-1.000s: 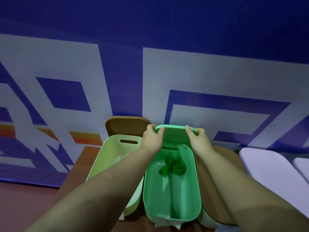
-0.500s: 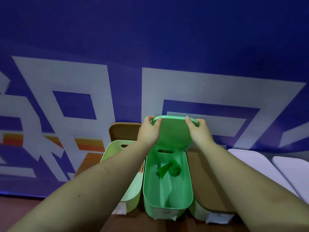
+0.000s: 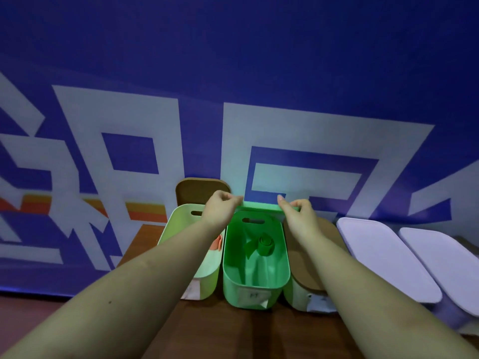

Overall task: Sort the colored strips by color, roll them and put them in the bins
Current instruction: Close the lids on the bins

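An open green bin (image 3: pixel 283 260) stands in the middle of the row, with a rolled green strip (image 3: pixel 263 246) lying inside near its far end. Above the bin's far end I hold its green lid (image 3: pixel 260 206) level, seen almost edge-on. My left hand (image 3: pixel 221 207) grips the lid's left end and my right hand (image 3: pixel 298 211) grips its right end. To the left is an open pale green bin (image 3: pixel 178 221) with an orange strip (image 3: pixel 217 243) partly hidden behind my left forearm.
A brown lid (image 3: pixel 199 189) leans against the blue and white banner behind the pale bin. Right of the green bin sit a bin with a brown lid (image 3: pixel 300 257) and two bins with lilac lids (image 3: pixel 383 257). All stand on a wooden table (image 3: pixel 233 330).
The green lid has tipped from facing me to lying nearly flat and edge-on. The camera has pulled back, so more of the table and bins shows.
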A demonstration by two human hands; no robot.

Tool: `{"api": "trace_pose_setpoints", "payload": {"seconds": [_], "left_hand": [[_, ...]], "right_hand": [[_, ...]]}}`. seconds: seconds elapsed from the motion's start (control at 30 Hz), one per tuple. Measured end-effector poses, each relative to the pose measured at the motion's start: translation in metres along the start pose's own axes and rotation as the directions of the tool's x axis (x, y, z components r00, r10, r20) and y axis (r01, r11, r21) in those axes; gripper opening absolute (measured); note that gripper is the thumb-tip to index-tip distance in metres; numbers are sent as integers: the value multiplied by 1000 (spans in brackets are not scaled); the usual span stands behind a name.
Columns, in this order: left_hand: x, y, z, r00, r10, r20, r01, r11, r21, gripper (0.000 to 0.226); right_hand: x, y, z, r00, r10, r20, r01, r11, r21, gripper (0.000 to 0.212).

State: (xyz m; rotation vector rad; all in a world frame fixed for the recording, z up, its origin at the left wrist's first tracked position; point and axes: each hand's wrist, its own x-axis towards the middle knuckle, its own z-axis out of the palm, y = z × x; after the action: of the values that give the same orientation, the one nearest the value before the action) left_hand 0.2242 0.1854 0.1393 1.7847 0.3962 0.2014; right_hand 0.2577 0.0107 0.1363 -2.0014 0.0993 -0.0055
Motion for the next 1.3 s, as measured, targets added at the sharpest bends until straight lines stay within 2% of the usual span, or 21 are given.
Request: {"api": "trace_pose_setpoints", "payload": {"seconds": [0.07, 0.2, 0.37, 0.5, 0.7, 1.0, 1.17, 1.3], "left_hand": [[-8, -11, 0, 999, -32, 36, 32, 999, -4, 24], [-21, -34, 0, 984, -105, 142, 104, 994, 13, 45], [-32, -66, 4, 956, -190, 223, 194, 981, 5, 72], [-42, -81, 10, 947, -215, 240, 195, 975, 103, 79], [-48, -95, 15, 949, -176, 263, 102, 956, 274, 89], [-51, -108, 20, 968, -97, 233, -13, 903, 428, 85], [-53, -107, 14, 963, -35, 266, -142, 774, 617, 78], [-60, -104, 12, 949, 21, 314, -246, 674, 696, 70]], "right_hand": [[-8, 13, 2, 1000, 13, 19, -13, 1000, -15, 34], [-24, 37, 4, 997, 27, 74, -18, 993, -116, 36], [-36, 62, 7, 981, 12, 191, 27, 980, -198, 66], [-41, 75, 9, 960, 55, 276, 29, 956, -291, 85], [-44, 96, 15, 958, 64, 278, 46, 927, -372, 85], [-49, 110, 15, 944, 32, 329, 176, 794, -582, 83], [-51, 116, 14, 935, 2, 353, 239, 733, -636, 83], [-51, 119, 14, 926, 8, 378, 273, 677, -683, 83]]}}
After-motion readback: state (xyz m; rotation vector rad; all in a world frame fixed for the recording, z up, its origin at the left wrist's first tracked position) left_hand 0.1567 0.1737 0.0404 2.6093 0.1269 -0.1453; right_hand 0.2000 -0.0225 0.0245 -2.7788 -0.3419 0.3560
